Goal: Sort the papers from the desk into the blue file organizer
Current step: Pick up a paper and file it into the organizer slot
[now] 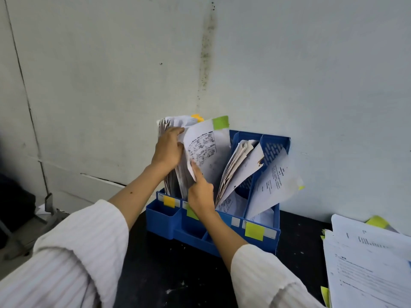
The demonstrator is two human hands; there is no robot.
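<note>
A blue file organizer [262,238] stands on the black desk against the wall, its slots marked with yellow and green sticky notes. My left hand [167,150] presses back the upright bundle of papers [165,127] in the leftmost slot. My right hand [200,190] pinches the lower edge of a printed sheet with a green tab [206,150] that stands in the second slot. Worn papers [240,167] lean in the third slot and a printed sheet [275,181] leans out of the fourth.
A stack of loose papers [369,263] with yellow tabs lies on the black desk [173,274] at the right. The pale wall [311,85] rises directly behind the organizer. A metal frame [47,207] sits off the desk's left edge.
</note>
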